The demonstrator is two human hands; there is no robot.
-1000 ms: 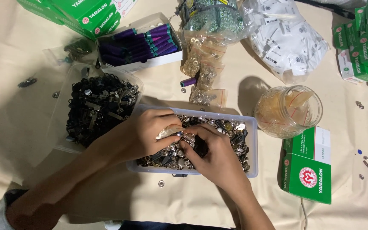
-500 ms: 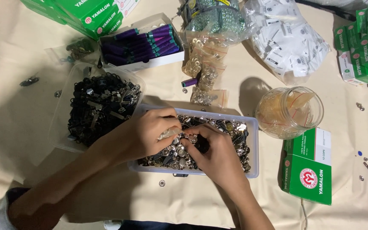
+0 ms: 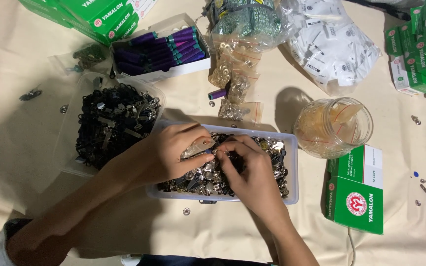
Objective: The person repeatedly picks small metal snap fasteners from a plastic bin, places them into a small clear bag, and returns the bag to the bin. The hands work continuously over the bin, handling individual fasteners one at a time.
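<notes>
Your hands meet over the white tray [image 3: 293, 167] of small metal fasteners [image 3: 208, 176], which sits in the middle of the cream cloth [image 3: 16, 59] just in front of you. Your left hand [image 3: 176, 153] has its fingers curled shut around a small clear plastic bag [image 3: 196, 147], and your right hand [image 3: 250, 170] has its fingertips pinched together at the bag's mouth, though whether a fastener is between them is too small to tell. Compared with half a second ago, both hands stay in the same spot over the tray; only the fingers have shifted slightly.

Your hands cover most of the tray's left and middle, so only the fasteners at its right end and front edge show clearly. Your left forearm is cut off at the bottom left corner.

Touching the tray's left end is a clear tub of black zipper pulls [image 3: 112, 123]. A glass jar [image 3: 333, 127] stands just beside the right end, with a green box [image 3: 355, 192] in front of it. Small bags of silver rings [image 3: 235, 83] lie just behind the tray. Bare cloth lies in front of the tray, with one stray fastener [image 3: 187, 211] on it.
</notes>
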